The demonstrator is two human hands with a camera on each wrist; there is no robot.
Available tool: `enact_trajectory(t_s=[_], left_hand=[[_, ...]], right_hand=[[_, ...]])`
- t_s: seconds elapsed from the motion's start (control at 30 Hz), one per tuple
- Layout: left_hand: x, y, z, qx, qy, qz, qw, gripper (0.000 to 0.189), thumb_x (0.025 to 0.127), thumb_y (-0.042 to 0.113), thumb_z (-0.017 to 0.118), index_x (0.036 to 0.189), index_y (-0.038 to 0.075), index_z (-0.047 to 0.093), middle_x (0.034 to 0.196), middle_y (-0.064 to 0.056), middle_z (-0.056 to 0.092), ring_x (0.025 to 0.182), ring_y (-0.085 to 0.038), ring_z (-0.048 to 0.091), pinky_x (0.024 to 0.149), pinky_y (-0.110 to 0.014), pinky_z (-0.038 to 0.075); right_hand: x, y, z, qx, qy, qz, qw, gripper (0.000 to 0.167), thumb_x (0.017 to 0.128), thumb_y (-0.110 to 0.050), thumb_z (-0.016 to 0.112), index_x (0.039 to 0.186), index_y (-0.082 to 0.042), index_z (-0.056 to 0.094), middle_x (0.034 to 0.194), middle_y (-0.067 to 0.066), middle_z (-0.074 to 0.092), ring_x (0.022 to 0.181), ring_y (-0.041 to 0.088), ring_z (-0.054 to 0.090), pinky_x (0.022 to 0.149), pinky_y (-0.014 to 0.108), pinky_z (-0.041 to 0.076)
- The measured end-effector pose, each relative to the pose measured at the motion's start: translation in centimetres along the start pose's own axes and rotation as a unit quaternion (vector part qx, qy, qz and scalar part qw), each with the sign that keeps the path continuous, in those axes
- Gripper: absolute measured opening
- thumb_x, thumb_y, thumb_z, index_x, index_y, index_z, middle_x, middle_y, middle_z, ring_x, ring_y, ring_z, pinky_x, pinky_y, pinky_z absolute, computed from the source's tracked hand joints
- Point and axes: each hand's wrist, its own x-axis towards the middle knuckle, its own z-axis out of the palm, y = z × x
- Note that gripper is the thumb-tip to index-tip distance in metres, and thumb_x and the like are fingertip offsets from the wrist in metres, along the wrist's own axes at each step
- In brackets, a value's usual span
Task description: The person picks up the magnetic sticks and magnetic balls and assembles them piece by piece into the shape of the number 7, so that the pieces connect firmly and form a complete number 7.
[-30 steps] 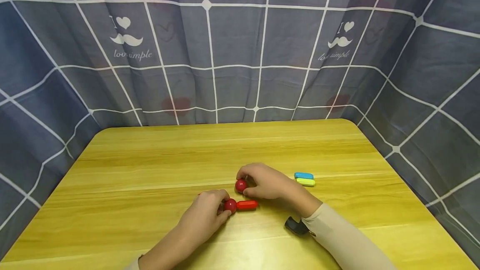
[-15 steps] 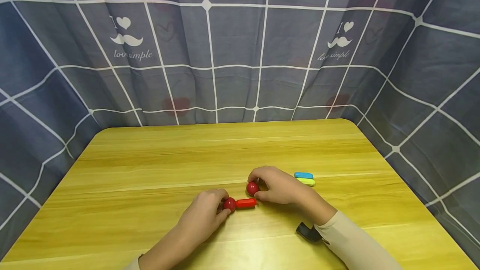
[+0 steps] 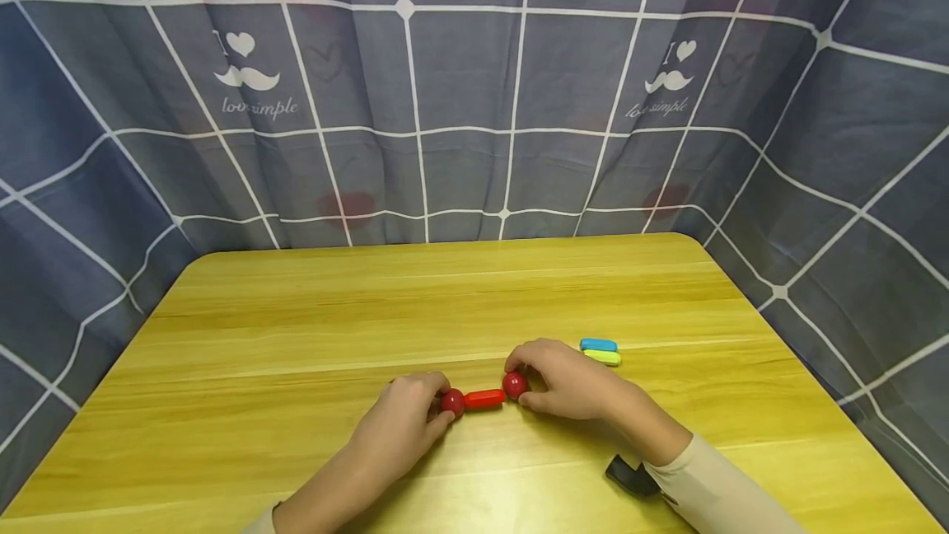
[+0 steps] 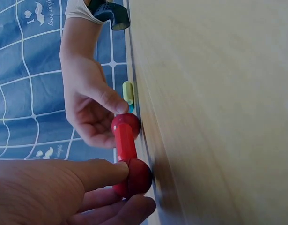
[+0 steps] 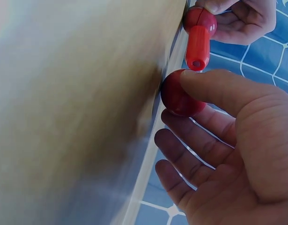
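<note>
My left hand (image 3: 400,423) pinches a dark red ball (image 3: 453,403) between thumb and fingers. From that ball a short bright red rod (image 3: 485,400) sticks out to the right, its end joined to the ball. A hole shows in the rod's free end in the right wrist view. Beside that end, my right hand (image 3: 562,379) pinches a second red ball (image 5: 182,93) between thumb and forefinger, its other fingers spread. Whether this ball touches the rod, I cannot tell. Both hands are low over the wooden table (image 3: 311,320).
Behind the right hand lie a blue piece (image 3: 598,344) and a yellow-green piece (image 3: 602,358), side by side. A black curved object (image 3: 632,476) is at the right sleeve. A grey checked curtain (image 3: 460,105) hangs along the table's back and sides.
My right hand has moved right and a little nearer with its ball, from behind the rod to the rod's free end. The left hand has hardly moved.
</note>
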Motion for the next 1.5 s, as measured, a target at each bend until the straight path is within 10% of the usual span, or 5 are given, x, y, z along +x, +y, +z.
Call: enact_trajectory(t_s=[1.1, 1.5], left_hand=[[0.4, -0.2, 0.2, 0.021, 0.010, 0.003, 0.9997, 0.015, 0.081, 0.010, 0.080, 0.090, 0.011, 0.068, 0.085, 0.003, 0.066, 0.075, -0.006, 0.058, 0.062, -0.022, 0.050], [0.7, 0.1, -0.1, 0.023, 0.003, -0.004, 0.9997, 0.014, 0.081, 0.008, 0.079, 0.089, 0.010, 0.068, 0.084, 0.002, 0.065, 0.072, -0.006, 0.055, 0.060, -0.021, 0.048]], right_hand=[[-1.3, -0.4, -0.4, 0.012, 0.010, 0.015, 0.9998, 0.039, 0.082, -0.027, 0.078, 0.117, -0.017, 0.063, 0.111, -0.010, 0.061, 0.101, 0.010, 0.056, 0.091, 0.033, 0.047], [-4.3, 2.7, -3.4, -0.025, 0.106, 0.076, 0.9911, 0.027, 0.079, -0.006, 0.075, 0.105, -0.010, 0.067, 0.096, 0.000, 0.063, 0.083, 0.018, 0.058, 0.074, 0.034, 0.049]])
